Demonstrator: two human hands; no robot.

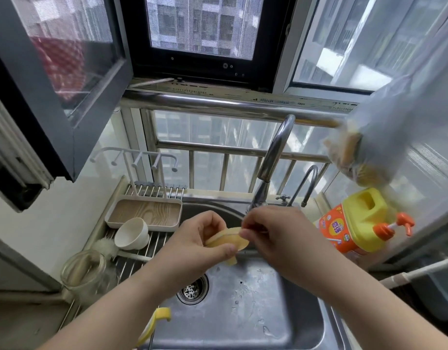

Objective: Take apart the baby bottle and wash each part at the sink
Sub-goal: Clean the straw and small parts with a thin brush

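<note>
right now, at the sink:
left hand: the left hand (205, 238) is gripping a yellow bottle part (228, 242), thumb lying across its front and fingers curling behind it.
right hand: the right hand (271, 231) is pinching the upper edge of the same part with its fingertips, the other fingers curling in.
bottle part: it is being held in the air between both hands, above the basin and just below the faucet's outlet; which piece of the bottle it is cannot be told.
sink: the steel sink (281, 311) is lying under the hands, wet with droplets, its round drain (192, 290) sitting below the left wrist.
faucet: a tall curved faucet (273, 157) is arching over the basin, a smaller tap (307, 183) standing just to its right.
left of the sink: a wire rack (132, 263) is carrying a white cup (132, 233) lying on its side, a white brush (109, 246), a clear glass jar (85, 270) and a wood-grain tray (144, 210).
right of the sink: a yellow and orange pump bottle of detergent (354, 223) is standing on the counter.
front edge: a yellow curved piece (154, 324) is resting at the sink's near rim.
room: windows with a metal railing (218, 104) are facing tall buildings outside; a dark-framed pane is standing open at upper left.
</note>
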